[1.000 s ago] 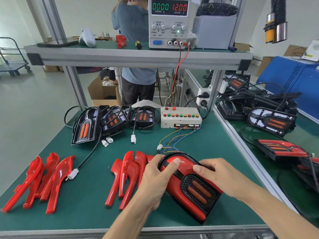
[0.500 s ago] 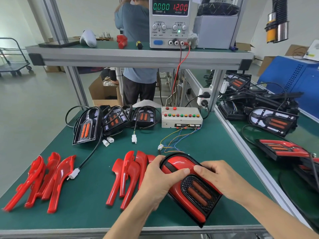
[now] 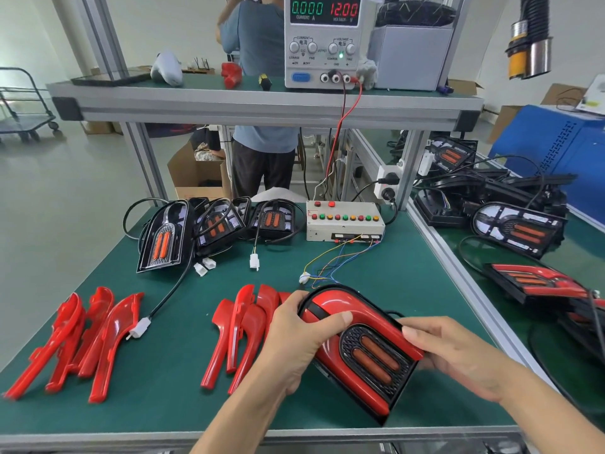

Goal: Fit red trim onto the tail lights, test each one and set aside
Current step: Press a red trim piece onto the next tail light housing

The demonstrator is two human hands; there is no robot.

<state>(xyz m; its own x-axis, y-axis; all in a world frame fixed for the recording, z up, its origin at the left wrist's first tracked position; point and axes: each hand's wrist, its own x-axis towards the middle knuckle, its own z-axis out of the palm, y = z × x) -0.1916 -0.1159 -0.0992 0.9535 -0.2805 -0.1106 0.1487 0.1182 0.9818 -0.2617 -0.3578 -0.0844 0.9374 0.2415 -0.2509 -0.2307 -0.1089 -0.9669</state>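
Both hands, left hand (image 3: 294, 339) and right hand (image 3: 458, 358), gripped the glossy red-trimmed black tail light (image 3: 357, 348), since tilted up off the green mat (image 3: 170, 371) (trim apparently seated), suggesting testing was next.

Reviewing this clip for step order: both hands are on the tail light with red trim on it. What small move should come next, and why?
Probably carry the tail light toward the tester's loose connector and plug it in. The red trim looks seated around the lens, the left hand and right hand grip both sides, and the supply reads zero current, so nothing is under test.
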